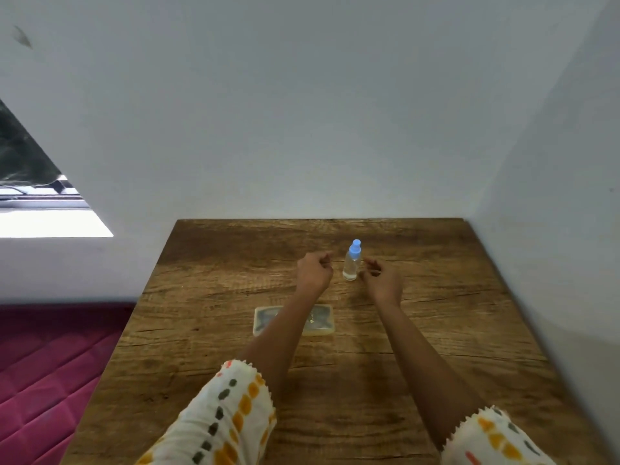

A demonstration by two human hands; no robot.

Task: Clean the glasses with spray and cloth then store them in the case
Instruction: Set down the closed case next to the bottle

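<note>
Our left hand and right hand flank the mid-frame bottle, fingers curled; what they grip we cannot tell.

Spray bottle on the table between left hand and right hand, case nearer, beneath the left forearm.

Brown wood-grain tabletop, small clear plastic bottle with a light-blue cap standing upright toward its far edge, pale translucent rectangular case lying flat nearer the middle.
</note>
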